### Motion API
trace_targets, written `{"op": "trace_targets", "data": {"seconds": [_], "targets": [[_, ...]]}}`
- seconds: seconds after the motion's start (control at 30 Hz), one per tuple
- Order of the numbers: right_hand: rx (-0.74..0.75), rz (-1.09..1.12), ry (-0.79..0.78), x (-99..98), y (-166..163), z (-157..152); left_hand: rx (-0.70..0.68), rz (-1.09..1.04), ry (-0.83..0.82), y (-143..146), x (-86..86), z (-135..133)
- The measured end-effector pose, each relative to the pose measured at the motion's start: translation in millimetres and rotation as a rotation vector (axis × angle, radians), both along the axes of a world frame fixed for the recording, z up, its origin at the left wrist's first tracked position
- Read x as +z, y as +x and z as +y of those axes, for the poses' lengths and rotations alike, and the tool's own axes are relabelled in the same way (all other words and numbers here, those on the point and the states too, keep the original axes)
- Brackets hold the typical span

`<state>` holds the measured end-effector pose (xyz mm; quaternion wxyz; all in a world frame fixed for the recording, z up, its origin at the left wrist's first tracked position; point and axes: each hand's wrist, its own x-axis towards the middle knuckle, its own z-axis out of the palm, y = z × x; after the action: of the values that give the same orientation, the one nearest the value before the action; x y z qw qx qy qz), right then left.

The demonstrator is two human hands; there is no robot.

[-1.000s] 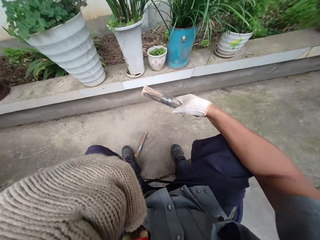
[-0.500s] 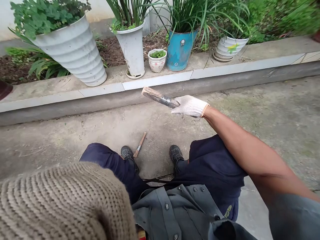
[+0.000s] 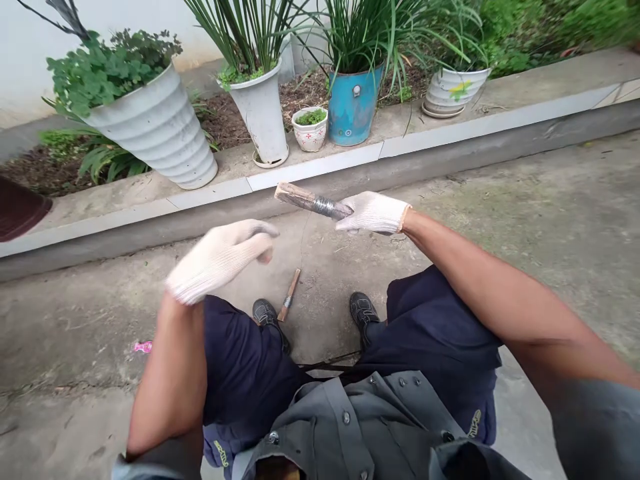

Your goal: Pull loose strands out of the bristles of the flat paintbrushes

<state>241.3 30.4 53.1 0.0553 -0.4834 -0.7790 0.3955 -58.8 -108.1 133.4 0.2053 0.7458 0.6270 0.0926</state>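
Observation:
My right hand [image 3: 373, 212], in a white knit glove, is closed round one end of a short wooden stick [image 3: 295, 195]. Silvery wire [image 3: 325, 207] is wound in tight coils round the stick near my fingers. To its left, my left hand [image 3: 220, 257], gloved too, hangs in the air with fingers loosely bent and a gap between thumb and forefinger; nothing shows in it. A thin strand [image 3: 302, 243] runs down from the held stick toward a second wire-wrapped stick [image 3: 290, 293], which lies on the concrete beside my left shoe [image 3: 265, 312].
A low tiled ledge [image 3: 310, 170] crosses ahead, bearing a ribbed white pot [image 3: 160, 130], a tall white pot [image 3: 260, 113], a small patterned pot [image 3: 311, 137], a blue bucket [image 3: 353, 110] and another white pot [image 3: 455, 93]. A pink wrapper [image 3: 143, 347] lies on the ground at left.
The large knitted surface that covered the lower left is gone, and my left hand now shows near the stick. My right hand keeps its hold, almost still. The view has shifted slightly.

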Motion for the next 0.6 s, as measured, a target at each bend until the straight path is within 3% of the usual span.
{"op": "trace_targets", "data": {"seconds": [0.13, 0.27, 0.4, 0.5, 0.6], "targets": [[0.033, 0.078, -0.028, 1.0, -12.6, -2.2, 0.122, -0.068, -0.142, 9.0, -51.3, 52.2], [0.077, 0.071, 0.039, 2.4, -26.7, 2.8, -0.050, -0.433, -0.177, 27.5, -90.1, 82.3], [0.030, -0.149, 0.270, -1.6, -37.4, 19.8, -0.088, -0.695, -0.379, 37.8, -103.3, 82.7], [-0.094, -0.363, 0.394, -4.8, -40.6, 29.8, -0.054, -0.661, -0.387, 37.2, -109.1, 77.2], [-0.114, -0.434, 0.540, -6.7, -42.6, 31.9, -0.084, -0.594, -0.413, 36.7, -112.3, 74.9]]}}
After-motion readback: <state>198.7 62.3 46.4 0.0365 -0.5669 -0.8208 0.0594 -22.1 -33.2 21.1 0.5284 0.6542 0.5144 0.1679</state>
